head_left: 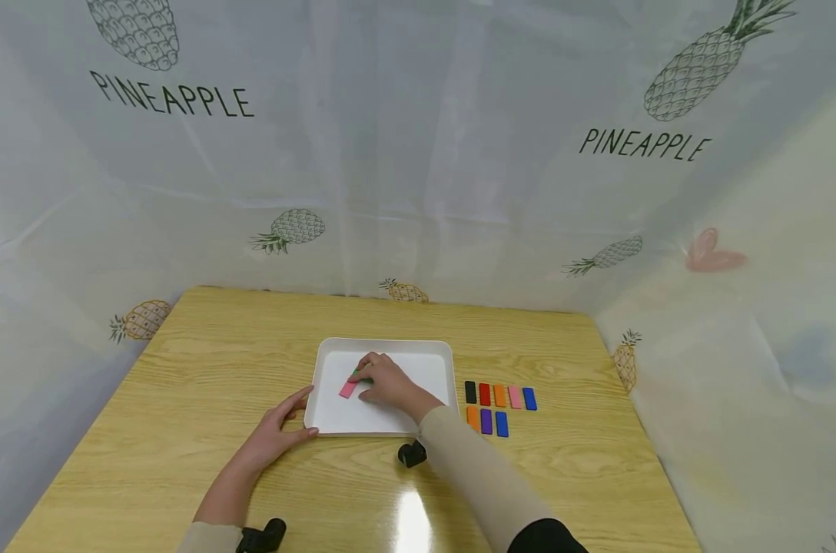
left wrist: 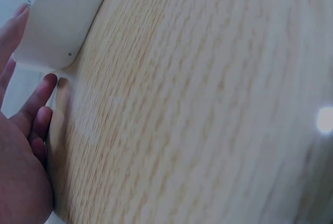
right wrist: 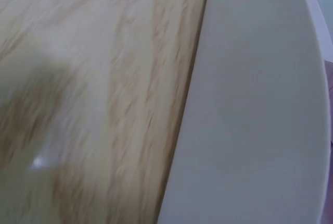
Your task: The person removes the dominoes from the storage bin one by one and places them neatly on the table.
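Note:
A white tray (head_left: 418,361) lies on the table, and a pink rectangular piece (head_left: 347,389) rests inside it at the left. Just beyond the pink piece, my right hand (head_left: 386,382) reaches into the tray and pinches a small green piece (head_left: 355,373), mostly hidden by the fingers. My left hand (head_left: 273,434) is at the tray's left side, its spread fingers touching the rim and its thumb at the front left corner. In the left wrist view, that hand's fingers (left wrist: 39,99) are beside the tray's outer wall (left wrist: 65,21).
To the tray's right, two rows of flat coloured pieces lie on the wooden table (head_left: 563,461): black (head_left: 470,392), red (head_left: 484,395), orange, pink, blue and purple (head_left: 486,422). A curtain (head_left: 418,153) printed with pineapples hangs behind. The tray's outer wall (right wrist: 244,104) fills much of the right wrist view.

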A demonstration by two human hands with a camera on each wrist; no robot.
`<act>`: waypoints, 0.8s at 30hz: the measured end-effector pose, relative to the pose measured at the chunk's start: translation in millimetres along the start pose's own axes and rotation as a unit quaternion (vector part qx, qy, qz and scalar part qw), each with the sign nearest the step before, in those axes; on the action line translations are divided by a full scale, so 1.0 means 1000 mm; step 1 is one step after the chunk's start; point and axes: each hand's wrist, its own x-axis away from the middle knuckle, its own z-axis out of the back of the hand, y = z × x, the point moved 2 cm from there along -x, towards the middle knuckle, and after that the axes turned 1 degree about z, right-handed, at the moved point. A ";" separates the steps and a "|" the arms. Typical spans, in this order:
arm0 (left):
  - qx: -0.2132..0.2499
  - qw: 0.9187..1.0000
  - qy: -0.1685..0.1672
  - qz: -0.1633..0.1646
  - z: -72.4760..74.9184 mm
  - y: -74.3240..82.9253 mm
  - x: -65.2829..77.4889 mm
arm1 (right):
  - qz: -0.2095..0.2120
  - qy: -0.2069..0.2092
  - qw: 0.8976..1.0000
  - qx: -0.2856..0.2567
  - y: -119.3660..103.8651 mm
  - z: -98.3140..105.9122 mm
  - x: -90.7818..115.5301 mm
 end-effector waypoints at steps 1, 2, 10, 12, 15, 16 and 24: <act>0.000 1.000 -0.002 -0.001 0.000 0.000 0.000 | -0.001 -0.002 1.000 -0.001 0.001 0.001 0.002; 0.001 1.000 -0.002 -0.002 0.000 0.001 0.000 | 0.000 -0.003 1.000 -0.002 0.002 0.002 0.005; 0.007 1.000 0.006 -0.007 -0.001 0.009 0.003 | -0.002 -0.015 1.000 -0.007 0.010 0.006 0.022; 0.001 1.000 0.006 -0.010 -0.001 0.010 0.004 | 0.004 -0.018 1.000 -0.011 0.011 0.007 0.026; -0.005 1.000 0.005 -0.008 -0.001 0.007 0.003 | 0.012 -0.019 1.000 -0.019 0.014 0.008 0.033; -0.010 1.000 0.002 -0.010 0.000 0.005 0.003 | 0.013 -0.020 1.000 -0.020 0.016 0.008 0.035; -0.013 1.000 0.000 0.000 -0.001 0.004 0.003 | 0.001 -0.016 0.999 -0.048 0.024 0.010 0.049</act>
